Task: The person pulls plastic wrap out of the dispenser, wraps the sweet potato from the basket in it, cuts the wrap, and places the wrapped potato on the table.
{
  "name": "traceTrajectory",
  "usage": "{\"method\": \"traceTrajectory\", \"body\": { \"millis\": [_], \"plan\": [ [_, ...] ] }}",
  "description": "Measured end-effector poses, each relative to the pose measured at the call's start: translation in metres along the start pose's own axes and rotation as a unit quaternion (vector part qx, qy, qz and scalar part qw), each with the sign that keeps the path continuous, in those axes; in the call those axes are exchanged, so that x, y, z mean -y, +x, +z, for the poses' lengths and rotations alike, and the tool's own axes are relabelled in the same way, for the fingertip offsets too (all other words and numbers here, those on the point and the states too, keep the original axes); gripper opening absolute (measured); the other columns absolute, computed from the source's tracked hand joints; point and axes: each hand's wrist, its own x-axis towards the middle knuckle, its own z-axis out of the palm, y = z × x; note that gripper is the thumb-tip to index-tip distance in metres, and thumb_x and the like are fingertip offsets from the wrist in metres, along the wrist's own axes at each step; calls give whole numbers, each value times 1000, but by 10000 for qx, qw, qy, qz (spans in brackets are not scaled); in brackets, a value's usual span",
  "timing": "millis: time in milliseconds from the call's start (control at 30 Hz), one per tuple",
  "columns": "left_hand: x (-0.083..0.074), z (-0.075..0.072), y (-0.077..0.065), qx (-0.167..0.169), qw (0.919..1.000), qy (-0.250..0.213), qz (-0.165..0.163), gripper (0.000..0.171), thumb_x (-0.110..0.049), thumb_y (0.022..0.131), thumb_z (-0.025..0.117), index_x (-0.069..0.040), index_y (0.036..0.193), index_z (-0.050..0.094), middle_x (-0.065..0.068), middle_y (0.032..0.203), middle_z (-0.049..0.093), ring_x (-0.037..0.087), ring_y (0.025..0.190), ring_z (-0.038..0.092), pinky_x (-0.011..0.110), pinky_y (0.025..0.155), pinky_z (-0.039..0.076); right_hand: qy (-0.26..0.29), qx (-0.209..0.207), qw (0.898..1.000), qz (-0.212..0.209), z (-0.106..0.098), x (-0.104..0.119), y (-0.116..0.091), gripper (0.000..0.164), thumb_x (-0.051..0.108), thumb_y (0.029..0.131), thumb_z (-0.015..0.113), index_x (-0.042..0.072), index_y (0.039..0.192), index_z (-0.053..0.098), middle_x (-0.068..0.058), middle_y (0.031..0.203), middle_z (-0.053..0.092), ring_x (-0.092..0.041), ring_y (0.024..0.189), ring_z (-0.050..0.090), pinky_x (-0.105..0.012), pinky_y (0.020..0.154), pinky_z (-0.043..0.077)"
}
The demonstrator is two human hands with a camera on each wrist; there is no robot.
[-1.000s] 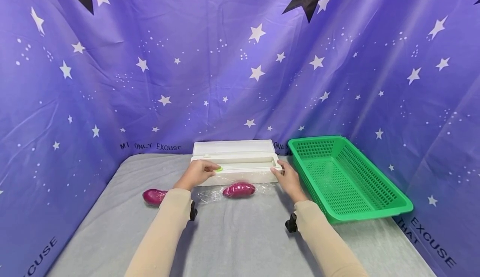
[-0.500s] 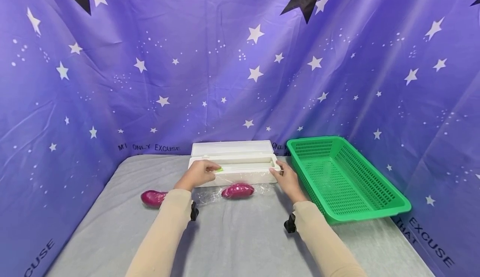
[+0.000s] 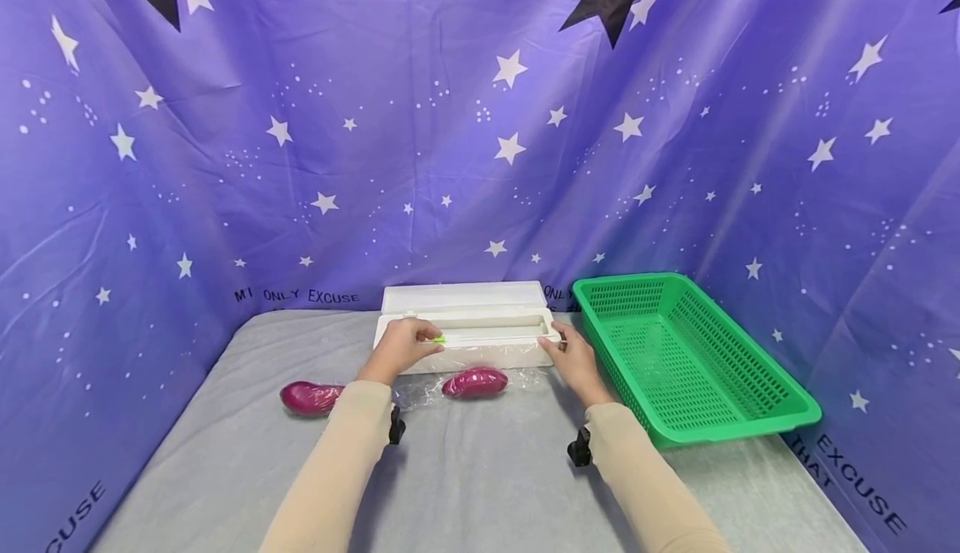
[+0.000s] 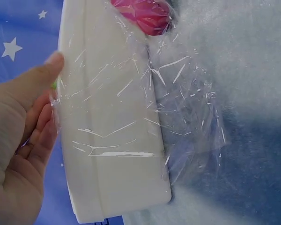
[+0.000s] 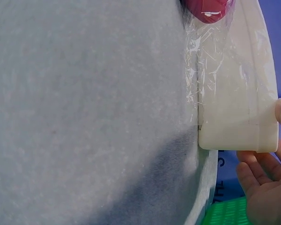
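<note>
A white cling film dispenser [image 3: 495, 357] stands at the back of the table with its lid [image 3: 465, 296] raised. At its front edge my left hand [image 3: 401, 346] pinches the small green slide cutter [image 3: 438, 339], which the fingers partly hide. My right hand [image 3: 573, 359] grips the dispenser's right end, thumb at the front edge and fingers at the end. Clear cling film [image 4: 131, 108] hangs down the front onto the table. On the film, just before the dispenser, lies a purple-red eggplant [image 3: 475, 382]. Another eggplant [image 3: 309, 398] lies beside the left sleeve, partly hidden by it.
A green perforated plastic basket [image 3: 663, 430] stands right of the dispenser, near my right forearm. Grey cloth [image 3: 480, 470] covers the table. A purple star-printed curtain [image 3: 420, 145] encloses the back and both sides, close behind the dispenser.
My left hand and wrist have shifted slightly right along the dispenser's front edge, so more of the left eggplant shows. The right hand keeps its grip, and the view has drifted a little.
</note>
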Motion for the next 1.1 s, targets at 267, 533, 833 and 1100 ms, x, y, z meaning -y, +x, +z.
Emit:
{"method": "traceTrajectory", "body": {
  "millis": [267,533,833,1100],
  "plan": [
    [-7,2,-1,-37,9999,93,-63,14,-11,82,83,-10,95,79,4,95,74,20,87,67,37,82,55,8,-37,10000,-47,0,0,0,53,26,98,67,0,141,52,-25,126,62,-34,106,62,-48,89,51],
    [-6,4,0,96,9999,36,-1,16,-7,83,81,-9,99,79,6,100,75,23,93,69,37,87,56,-2,-90,9999,-78,1,-1,1,52,26,97,68,-1,140,53,-24,124,63,-33,104,63,-48,89,51],
    [-4,6,1,226,9993,-106,280,23,-1,85,78,-9,106,78,8,108,74,26,101,69,36,90,55,3,-75,10000,-40,0,1,1,52,26,98,68,0,140,53,-25,124,62,-34,106,62,-49,91,50],
    [-10,6,1,490,9969,-272,545,28,7,86,72,-3,112,75,12,113,72,31,107,67,36,93,54,-61,-72,9999,-77,1,0,0,52,26,98,67,0,140,53,-24,122,63,-33,104,62,-49,90,50]
  ]
}}
